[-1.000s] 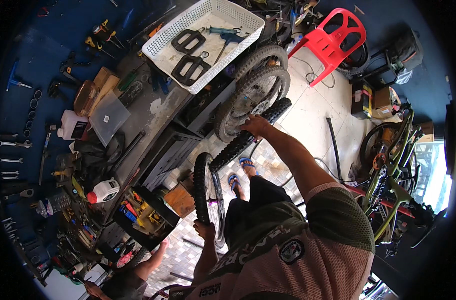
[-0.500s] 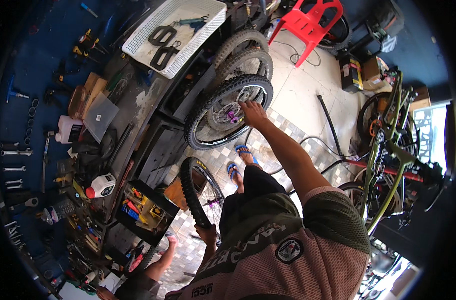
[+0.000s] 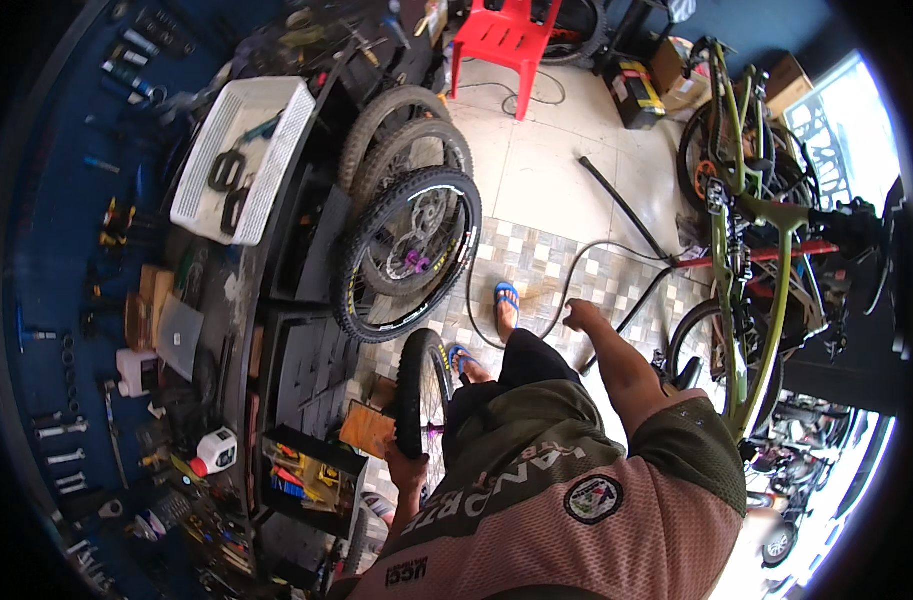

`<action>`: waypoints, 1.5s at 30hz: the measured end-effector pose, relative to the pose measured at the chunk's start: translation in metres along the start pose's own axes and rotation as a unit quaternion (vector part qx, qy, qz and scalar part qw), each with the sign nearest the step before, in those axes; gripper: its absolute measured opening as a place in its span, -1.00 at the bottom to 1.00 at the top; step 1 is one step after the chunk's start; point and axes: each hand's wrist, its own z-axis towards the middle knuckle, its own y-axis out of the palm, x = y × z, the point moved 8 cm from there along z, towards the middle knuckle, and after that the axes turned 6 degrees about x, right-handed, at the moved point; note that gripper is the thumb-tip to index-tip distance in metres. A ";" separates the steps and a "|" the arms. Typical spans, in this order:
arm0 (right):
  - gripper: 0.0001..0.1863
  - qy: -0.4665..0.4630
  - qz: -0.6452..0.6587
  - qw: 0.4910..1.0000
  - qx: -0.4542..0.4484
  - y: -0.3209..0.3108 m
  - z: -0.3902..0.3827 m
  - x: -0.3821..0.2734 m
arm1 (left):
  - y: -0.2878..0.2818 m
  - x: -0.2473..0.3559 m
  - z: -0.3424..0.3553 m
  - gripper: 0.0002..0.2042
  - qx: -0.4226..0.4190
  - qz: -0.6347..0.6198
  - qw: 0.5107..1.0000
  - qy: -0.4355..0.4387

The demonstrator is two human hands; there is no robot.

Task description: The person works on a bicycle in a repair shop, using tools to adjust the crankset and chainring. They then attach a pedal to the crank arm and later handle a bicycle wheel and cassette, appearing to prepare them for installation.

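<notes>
My left hand (image 3: 407, 466) is closed on the knobby tyre of a bicycle wheel (image 3: 411, 400), which stands upright by my left leg and has a purple hub. My right hand (image 3: 581, 315) is held out over the tiled floor, away from the wheels. It touches nothing, and its fingers look loosely apart, though partly foreshortened. Ahead and to the left, another bicycle wheel (image 3: 467, 265) with a purple hub and a disc rotor leans in front of more wheels (image 3: 457, 140) against the dark bench.
A white plastic basket (image 3: 297, 130) sits on the workbench (image 3: 239, 290) at left. Below it is a drawer of tools (image 3: 312, 475). A black stand leg (image 3: 622, 205) and a hose (image 3: 562, 295) cross the floor. At right is a green bicycle frame (image 3: 777, 330); a red chair (image 3: 507, 40) stands farther off.
My right hand has left the leaning wheel and moved right and back toward me. My left hand keeps hold of its wheel, which now stands closer to my leg. The view has shifted.
</notes>
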 end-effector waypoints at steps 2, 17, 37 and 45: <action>-0.35 0.010 0.029 0.999 0.024 -0.002 -0.001 0.027 | -0.008 0.048 0.020 -0.33 -0.048 0.050 0.997 0.033; -0.44 0.247 0.352 0.896 0.110 0.057 -0.046 0.214 | 0.046 0.467 0.174 -0.16 -0.102 0.110 0.949 0.277; -0.47 0.085 0.280 0.938 0.183 -0.315 0.244 0.164 | 0.191 0.766 0.390 -0.24 -0.016 -0.045 0.979 0.200; -0.49 -0.028 0.156 0.983 0.088 -0.508 0.394 0.088 | 0.259 0.755 0.469 -0.02 -0.030 0.002 0.993 0.113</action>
